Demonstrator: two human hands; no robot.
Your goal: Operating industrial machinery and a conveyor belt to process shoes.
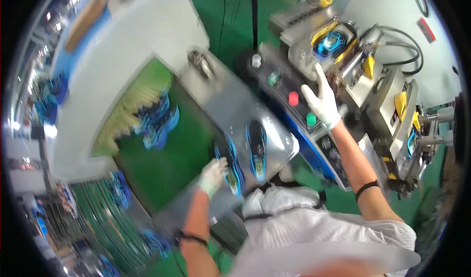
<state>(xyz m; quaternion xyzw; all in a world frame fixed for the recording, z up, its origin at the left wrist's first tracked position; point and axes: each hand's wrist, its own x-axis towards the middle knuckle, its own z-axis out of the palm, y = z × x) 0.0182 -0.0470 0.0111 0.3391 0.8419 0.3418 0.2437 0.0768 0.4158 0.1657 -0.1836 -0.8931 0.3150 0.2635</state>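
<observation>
Both my hands wear white gloves. My left hand [212, 176] is at the side of a black and blue shoe [229, 161], its fingers bunched on the shoe's edge; blur hides the exact grip. A second black and blue shoe [256, 149] lies just to the right on the grey metal ledge [235, 100]. Over the dark control panel [284, 88] my right hand [321, 98] reaches out with fingers stretched apart, holding nothing. A red button [293, 98] and a green button [311, 119] are beside it. Beyond the fingertips, a blue shoe part [329, 44] sits in the machine [304, 56].
Left of the ledge, blue and black shoe parts [157, 120] lie on a green surface [171, 171] inside a white housing [132, 26]. Another machine station [392, 115] with yellow pads stands at right. A rack with rods [110, 218] is at lower left.
</observation>
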